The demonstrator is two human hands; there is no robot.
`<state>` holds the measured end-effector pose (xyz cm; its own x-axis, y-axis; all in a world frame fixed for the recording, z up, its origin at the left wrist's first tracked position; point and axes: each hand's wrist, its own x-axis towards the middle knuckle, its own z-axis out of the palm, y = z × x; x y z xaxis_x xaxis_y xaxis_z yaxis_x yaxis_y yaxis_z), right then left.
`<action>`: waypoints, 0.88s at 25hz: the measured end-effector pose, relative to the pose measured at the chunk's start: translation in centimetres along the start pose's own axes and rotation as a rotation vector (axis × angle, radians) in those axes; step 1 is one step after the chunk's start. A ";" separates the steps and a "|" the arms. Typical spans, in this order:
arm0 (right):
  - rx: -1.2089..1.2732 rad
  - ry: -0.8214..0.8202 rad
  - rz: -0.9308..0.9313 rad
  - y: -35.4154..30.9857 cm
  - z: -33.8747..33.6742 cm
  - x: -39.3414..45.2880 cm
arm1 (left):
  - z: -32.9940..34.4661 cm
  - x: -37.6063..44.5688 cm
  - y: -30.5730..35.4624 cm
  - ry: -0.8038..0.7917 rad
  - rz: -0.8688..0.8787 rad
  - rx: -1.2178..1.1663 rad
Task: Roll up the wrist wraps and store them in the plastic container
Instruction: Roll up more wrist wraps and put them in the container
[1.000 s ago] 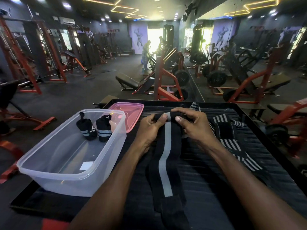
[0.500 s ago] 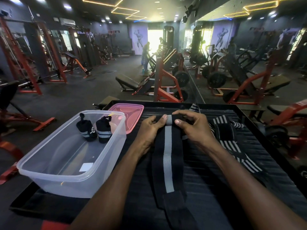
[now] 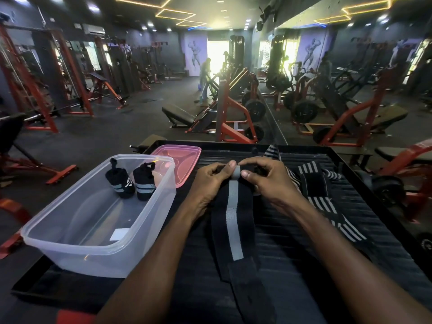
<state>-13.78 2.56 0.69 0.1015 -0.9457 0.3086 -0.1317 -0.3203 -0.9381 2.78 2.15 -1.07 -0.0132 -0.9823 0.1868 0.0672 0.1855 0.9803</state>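
Observation:
A black wrist wrap (image 3: 233, 220) with a grey centre stripe lies lengthwise on the black ribbed table (image 3: 304, 265). Its far end is rolled into a small coil. My left hand (image 3: 210, 183) and my right hand (image 3: 268, 181) both pinch that coil, thumbs on top. A clear plastic container (image 3: 149, 220) stands at the left with two rolled wraps (image 3: 120, 183) (image 3: 144, 183) upright inside. More striped wraps (image 3: 315, 190) lie unrolled to the right of my right hand.
A pink lid (image 3: 184, 157) lies behind the container. The table has a raised black rim (image 3: 346, 160). Red and black gym machines, benches and weight plates fill the floor beyond. A person stands far back near the bright doorway.
The coil at the far end of the wrap has grown as both hands rolled it. The flat length of the wrap has been drawn away from me, towards the hands.

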 end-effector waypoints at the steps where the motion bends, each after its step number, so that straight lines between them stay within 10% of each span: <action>1: -0.010 -0.011 -0.003 0.1 0.0 0.0 | 0.0 -0.1 0.0 0.005 0.011 0.022; 22: -0.012 0.019 0.060 0.2 -0.4 0.3 | -0.2 0.1 -0.5 -0.078 0.031 0.073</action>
<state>-14.21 2.24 0.65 0.0740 -0.9641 0.2551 -0.1486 -0.2636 -0.9531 2.91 1.93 -1.51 -0.0900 -0.9717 0.2182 -0.0044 0.2195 0.9756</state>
